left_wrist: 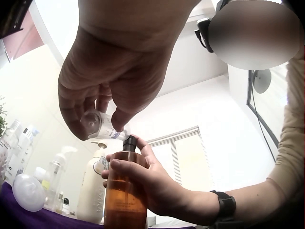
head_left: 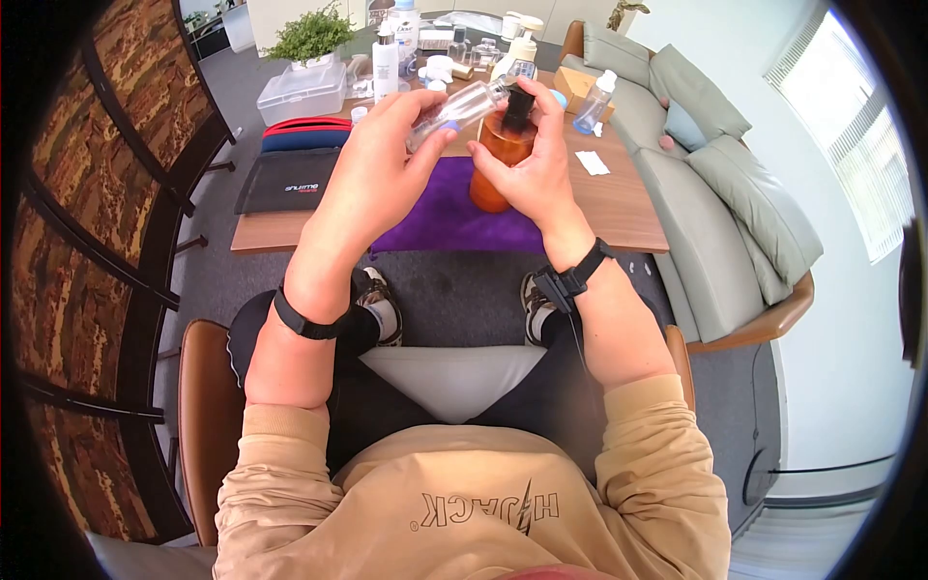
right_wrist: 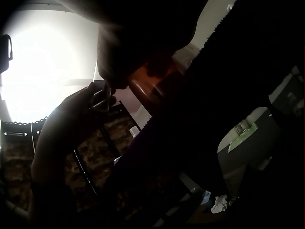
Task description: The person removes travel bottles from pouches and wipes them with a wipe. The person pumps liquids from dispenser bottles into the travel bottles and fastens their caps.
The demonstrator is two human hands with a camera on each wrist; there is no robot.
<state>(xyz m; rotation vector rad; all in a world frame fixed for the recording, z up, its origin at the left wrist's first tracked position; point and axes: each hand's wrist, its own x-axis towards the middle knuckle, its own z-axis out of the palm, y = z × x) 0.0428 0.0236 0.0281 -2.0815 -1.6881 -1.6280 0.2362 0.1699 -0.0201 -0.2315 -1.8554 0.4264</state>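
In the head view, the left hand's (head_left: pixel 387 145) grip curls round a tilted clear bottle (head_left: pixel 469 104) above the desk (head_left: pixel 623 217), its neck beside the black pump (head_left: pixel 517 114) of the amber bottle (head_left: pixel 491 189), which the right hand's (head_left: pixel 541 172) grip holds. The shirt (head_left: pixel 488 476) reads "HIJACK", upside down.

In the left wrist view, the step looks like aligning neck with pump; next probably calls for steadiness. The amber lettering is illegible.

The right wrist view is too dark for reading.

Wearer's clothing: tan top (head_left: pixel 406 493) with ribbed cuffs (head_left: pixel 643 394) and dark outlined lettering (head_left: pixel 491 510) beside a lightning bolt (head_left: pixel 528 507); black left wristband (head_left: pixel 302 317); black right wristband (head_left: pixel 592 261) bearing a boxy module (head_left: pixel 559 288); dark trousers (head_left: pixel 358 411).
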